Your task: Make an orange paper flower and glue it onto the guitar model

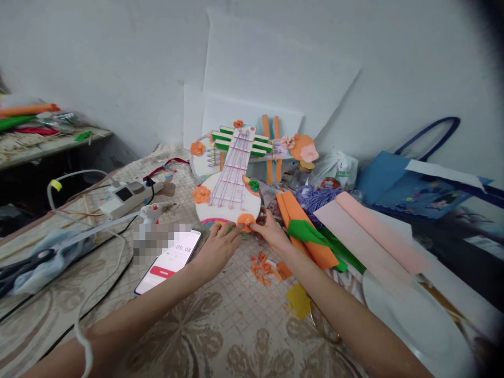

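Observation:
A white handmade craft guitar (226, 197) with purple string lines and green-and-white tuning bars leans on a second, similar decorated craft guitar (200, 163). An orange paper flower (246, 221) sits at its lower right edge, between my hands. My left hand (221, 245) lies with its fingers stretched along the lower rim, fingertips close to the flower. At the right edge, my right hand (274, 232) grips the guitar's rim, its thumb against the flower. Another orange flower (201, 195) and a small green one (254, 185) are on the body.
Left are a lit phone (171, 262), a glue gun (151, 212), a power strip (126, 197), scissors (27, 265) and loose cables. Orange scraps (263, 268) lie below my hands. To the right are orange paper (295, 215), purple cord (317, 200) and a blue bag (409, 184).

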Tool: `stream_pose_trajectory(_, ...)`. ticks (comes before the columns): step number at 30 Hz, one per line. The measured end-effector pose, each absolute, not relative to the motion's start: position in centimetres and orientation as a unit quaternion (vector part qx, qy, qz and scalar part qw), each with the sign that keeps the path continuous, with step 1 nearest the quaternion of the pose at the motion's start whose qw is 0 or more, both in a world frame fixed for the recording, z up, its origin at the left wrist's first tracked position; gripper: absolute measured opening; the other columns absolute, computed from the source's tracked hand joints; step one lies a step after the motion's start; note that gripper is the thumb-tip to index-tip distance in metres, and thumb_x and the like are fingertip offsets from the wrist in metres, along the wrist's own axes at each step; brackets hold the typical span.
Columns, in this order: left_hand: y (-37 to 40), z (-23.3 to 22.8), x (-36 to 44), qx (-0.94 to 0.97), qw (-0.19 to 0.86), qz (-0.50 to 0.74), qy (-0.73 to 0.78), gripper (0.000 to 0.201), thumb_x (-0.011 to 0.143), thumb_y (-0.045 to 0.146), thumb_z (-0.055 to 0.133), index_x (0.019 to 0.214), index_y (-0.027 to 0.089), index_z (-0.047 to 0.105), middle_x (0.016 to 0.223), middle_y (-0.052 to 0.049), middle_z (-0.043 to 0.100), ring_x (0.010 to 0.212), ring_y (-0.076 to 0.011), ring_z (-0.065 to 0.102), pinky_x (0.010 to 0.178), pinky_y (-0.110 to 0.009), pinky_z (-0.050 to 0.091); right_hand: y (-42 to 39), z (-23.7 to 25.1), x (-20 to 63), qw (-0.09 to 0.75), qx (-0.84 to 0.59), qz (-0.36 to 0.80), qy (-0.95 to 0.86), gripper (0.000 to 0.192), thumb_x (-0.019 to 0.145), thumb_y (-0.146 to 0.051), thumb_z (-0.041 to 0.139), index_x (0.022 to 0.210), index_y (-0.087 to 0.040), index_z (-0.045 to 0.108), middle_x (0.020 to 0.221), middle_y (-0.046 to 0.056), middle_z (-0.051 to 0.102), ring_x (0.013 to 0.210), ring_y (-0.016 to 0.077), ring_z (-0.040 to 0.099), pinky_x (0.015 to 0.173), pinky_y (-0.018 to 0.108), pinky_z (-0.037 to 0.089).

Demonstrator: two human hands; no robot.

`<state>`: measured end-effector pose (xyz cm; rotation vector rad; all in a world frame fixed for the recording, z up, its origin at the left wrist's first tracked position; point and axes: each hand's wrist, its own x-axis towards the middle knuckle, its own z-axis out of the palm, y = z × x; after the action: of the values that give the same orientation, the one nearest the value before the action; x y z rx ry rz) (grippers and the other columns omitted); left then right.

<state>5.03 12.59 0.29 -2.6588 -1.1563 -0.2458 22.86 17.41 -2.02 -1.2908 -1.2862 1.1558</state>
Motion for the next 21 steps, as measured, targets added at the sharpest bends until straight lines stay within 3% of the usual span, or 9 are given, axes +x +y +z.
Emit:
stream_pose_trajectory(6,13.1,0.7,5.1,-0.905,0.113,-0.073,-0.404,0.028,0.078,0.006,0.046,0.102,0.016,0.056,0.140,-0.006,0.039,0.120,-0.0277,0.035,0.089,-0.042,0.035,17.4,-1.7,22.8,0.467,-0.536,0.490,-0.504,0.054,0.064,-0.020,0.067,0.113,-0.023,0.044,0.087,0.000,0.064,0.063,0.0130,0.059,0.047,0.020,0.044)
stream_pose_trajectory(9,13.1,0.8,5.0,-0.906,0.110,-0.072,-0.403,0.028,0.077,0.006,0.047,0.102,0.015,0.056,0.140,-0.005,0.039,0.120,-0.0274,0.035,0.090,-0.041,0.035,18.0,-2.0,23.4,0.450,-0.559,0.497,-0.487,0.036,0.076,-0.029,0.060,0.110,-0.021,0.047,0.086,0.002,0.063,0.060,0.0133,0.060,0.041,0.020,0.042)
stream_pose_trajectory(12,13.1,0.6,5.0,-0.903,0.109,-0.077,-0.409,0.027,0.079,0.007,0.045,0.102,0.017,0.056,0.139,-0.004,0.040,0.120,-0.0268,0.036,0.090,-0.041,0.035,18.7,-2.4,24.1,0.425,-0.586,0.500,-0.476,0.026,0.089,-0.033,0.049,0.107,-0.016,0.052,0.094,0.005,0.061,0.069,0.0147,0.062,0.054,0.027,0.051)
stream_pose_trajectory(15,13.1,0.5,5.0,-0.901,0.113,-0.077,-0.412,0.027,0.079,0.007,0.044,0.101,0.017,0.056,0.140,-0.004,0.039,0.120,-0.0268,0.036,0.089,-0.041,0.035,19.1,-2.9,24.5,0.399,-0.598,0.503,-0.480,0.028,0.089,-0.029,0.052,0.113,-0.015,0.054,0.110,0.008,0.058,0.090,0.0189,0.060,0.075,0.038,0.051)
stream_pose_trajectory(21,13.0,0.7,4.8,-0.908,0.110,-0.070,-0.397,0.030,0.075,0.005,0.047,0.102,0.015,0.055,0.140,-0.005,0.038,0.120,-0.0281,0.035,0.088,-0.042,0.036,18.8,-3.1,24.4,0.409,-0.592,0.498,-0.484,0.029,0.089,-0.029,0.052,0.115,-0.016,0.053,0.114,0.008,0.056,0.095,0.0206,0.058,0.078,0.040,0.050)
